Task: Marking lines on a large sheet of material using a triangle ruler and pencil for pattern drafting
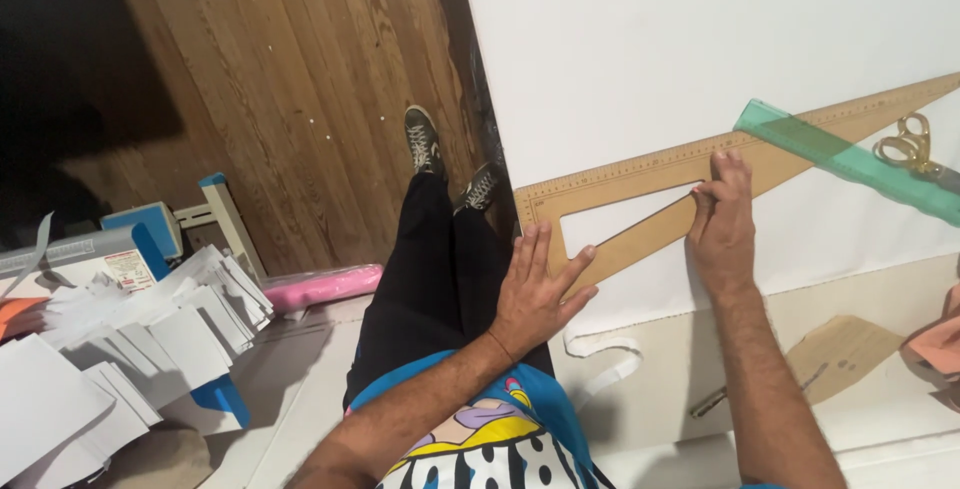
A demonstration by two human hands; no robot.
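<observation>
A large wooden triangular set square (640, 171) lies on a big white sheet (720, 49) spread over the table. My left hand (537, 289) lies flat with fingers spread on the set square's near corner, pressing it down. My right hand (722, 217) rests on the set square's inner edge with fingers curled, as if pinching a thin marking tool that I cannot make out. A green transparent ruler (850, 161) lies across the set square's right part, and gold-handled scissors (912, 149) sit beside it.
Stacks of cut white paper pieces (130, 339) cover the surface at left, near a blue and white box (150, 229) and a pink roll (320, 287). A brown cardboard piece (840, 354) and pink cloth (940, 339) lie at right. Wooden floor (300, 79) and my shoes (425, 141) show below.
</observation>
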